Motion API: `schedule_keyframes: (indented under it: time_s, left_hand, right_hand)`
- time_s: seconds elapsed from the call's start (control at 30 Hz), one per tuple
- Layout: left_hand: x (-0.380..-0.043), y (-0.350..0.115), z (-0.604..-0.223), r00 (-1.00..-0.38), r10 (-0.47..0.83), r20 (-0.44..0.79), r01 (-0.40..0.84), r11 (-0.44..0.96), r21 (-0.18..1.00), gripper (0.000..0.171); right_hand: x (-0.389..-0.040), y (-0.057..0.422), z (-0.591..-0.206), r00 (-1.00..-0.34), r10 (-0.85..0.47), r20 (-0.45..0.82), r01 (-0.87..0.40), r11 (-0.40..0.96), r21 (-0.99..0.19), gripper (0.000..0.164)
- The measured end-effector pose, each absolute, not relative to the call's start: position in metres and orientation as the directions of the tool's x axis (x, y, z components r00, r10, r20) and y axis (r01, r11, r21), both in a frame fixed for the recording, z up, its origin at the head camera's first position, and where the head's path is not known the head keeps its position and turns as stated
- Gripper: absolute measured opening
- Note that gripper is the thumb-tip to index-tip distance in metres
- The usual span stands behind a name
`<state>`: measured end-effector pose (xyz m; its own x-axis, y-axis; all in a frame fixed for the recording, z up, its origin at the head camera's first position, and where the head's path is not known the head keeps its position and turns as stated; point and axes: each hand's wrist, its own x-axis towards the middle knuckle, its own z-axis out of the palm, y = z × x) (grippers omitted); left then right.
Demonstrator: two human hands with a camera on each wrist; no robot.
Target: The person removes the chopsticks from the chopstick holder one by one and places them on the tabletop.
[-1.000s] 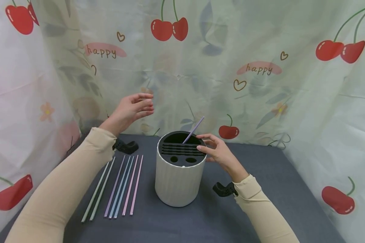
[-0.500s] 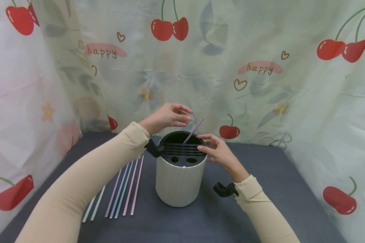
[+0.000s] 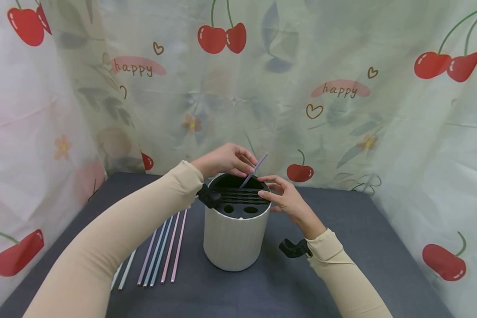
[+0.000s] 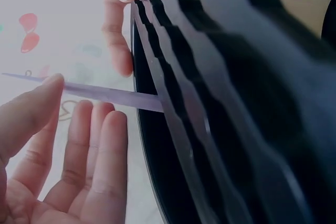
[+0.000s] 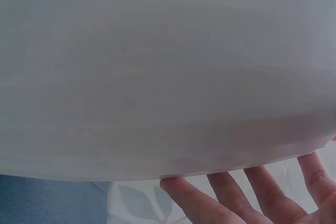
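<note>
A round white utensil holder (image 3: 234,243) with a black slotted top (image 3: 238,196) stands upright on the table. One purple chopstick (image 3: 261,160) leans in its large rear opening, upper end sticking out to the right. My left hand (image 3: 230,160) reaches over the top and pinches that chopstick between thumb and forefinger; in the left wrist view the other fingers (image 4: 111,156) extend below it. With thumb on the rim and fingers round the far side, my right hand (image 3: 288,201) grips the holder. The lower end of the chopstick is hidden inside.
Several chopsticks lie in a row on the dark tablecloth (image 3: 322,282) left of the holder: pink (image 3: 179,249), blue (image 3: 160,251), purple (image 3: 147,258) and pale green (image 3: 127,269), partly under my left sleeve (image 3: 103,234). A cherry-print curtain (image 3: 238,88) encloses the table.
My left hand has moved right and down from the air left of the holder and taken hold of the leaning purple chopstick. The right hand keeps its place on the holder.
</note>
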<state>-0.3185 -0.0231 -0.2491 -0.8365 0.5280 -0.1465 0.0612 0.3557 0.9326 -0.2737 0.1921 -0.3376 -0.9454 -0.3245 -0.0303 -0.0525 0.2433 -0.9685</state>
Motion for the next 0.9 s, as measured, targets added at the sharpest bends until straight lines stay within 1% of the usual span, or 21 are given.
schedule_keyframes:
  time_s: [0.27,0.33,0.43,0.53,0.63,0.73,0.8,0.9]
  left_hand:
    - [-0.318,-0.017,-0.250,-0.834,0.529,-0.159,0.094,0.420,0.903,0.018]
    - [-0.318,-0.018,-0.248,-0.839,0.528,-0.136,0.117,0.418,0.901,0.016]
    - [-0.317,-0.026,-0.241,-0.851,0.521,-0.069,0.145,0.359,0.922,0.016]
    - [-0.314,-0.041,-0.224,-0.874,0.482,0.054,0.181,0.221,0.958,0.018]
    - [-0.308,-0.063,-0.199,-0.899,0.378,0.222,0.228,-0.030,0.973,0.017]
    - [-0.302,-0.092,-0.177,-0.906,0.225,0.359,0.288,-0.294,0.912,0.016]
    - [-0.298,-0.111,-0.166,-0.911,0.121,0.394,0.312,-0.424,0.850,0.018]
    - [-0.293,-0.141,-0.159,-0.926,-0.001,0.377,0.325,-0.510,0.797,0.026]
  right_hand:
    - [-0.273,0.193,-0.337,-0.947,-0.321,-0.034,-0.050,0.249,-0.967,0.049]
    - [-0.273,0.193,-0.337,-0.947,-0.320,-0.033,-0.051,0.250,-0.967,0.049]
    - [-0.273,0.192,-0.337,-0.948,-0.317,-0.035,-0.049,0.252,-0.966,0.049]
    - [-0.273,0.192,-0.337,-0.947,-0.318,-0.035,-0.048,0.248,-0.967,0.048]
    - [-0.272,0.193,-0.337,-0.947,-0.320,-0.033,-0.049,0.244,-0.968,0.049]
    - [-0.271,0.193,-0.336,-0.946,-0.322,-0.030,-0.053,0.245,-0.968,0.049]
    - [-0.271,0.193,-0.336,-0.947,-0.321,-0.029,-0.054,0.248,-0.967,0.049]
    - [-0.271,0.192,-0.336,-0.947,-0.320,-0.029,-0.056,0.252,-0.966,0.049]
